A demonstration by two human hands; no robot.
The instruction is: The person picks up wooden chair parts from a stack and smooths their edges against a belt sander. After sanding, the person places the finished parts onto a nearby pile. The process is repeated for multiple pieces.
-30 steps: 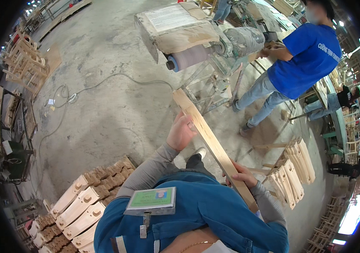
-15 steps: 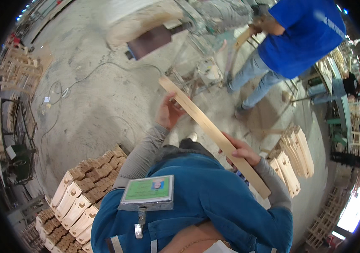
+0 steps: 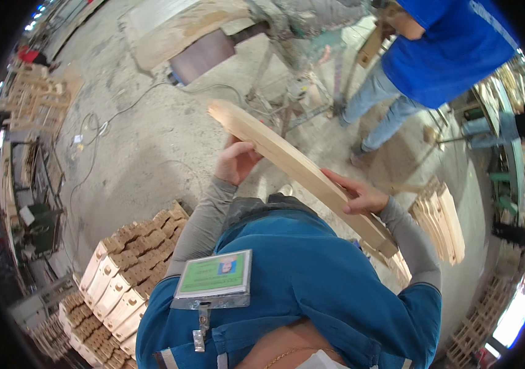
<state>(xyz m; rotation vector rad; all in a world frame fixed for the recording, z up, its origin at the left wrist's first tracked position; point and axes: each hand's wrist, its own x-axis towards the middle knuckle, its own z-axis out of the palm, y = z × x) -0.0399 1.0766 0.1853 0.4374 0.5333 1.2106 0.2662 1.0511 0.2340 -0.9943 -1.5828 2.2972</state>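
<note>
A long, pale wooden board (image 3: pixel 296 169) lies slantwise before me, its far end up and to the left, its near end by my right forearm. My left hand (image 3: pixel 236 161) grips its left edge toward the far end, thumb on top and the other fingers hidden beneath. Closer to the near end, my right hand (image 3: pixel 361 195) holds the board with thumb and fingers across it. Both a broad face and a side edge of the board show.
Stacked shaped wooden parts (image 3: pixel 121 270) stand at my lower left. Another pile of curved wooden parts (image 3: pixel 439 221) is at my right. Ahead, a person in a blue shirt (image 3: pixel 453 55) holds wood beside a machine (image 3: pixel 204 56). A cable (image 3: pixel 93 138) crosses the floor.
The board has turned about its length, so its side edge now shows, and its far end has shifted left. My right hand has moved slightly up and to the right.
</note>
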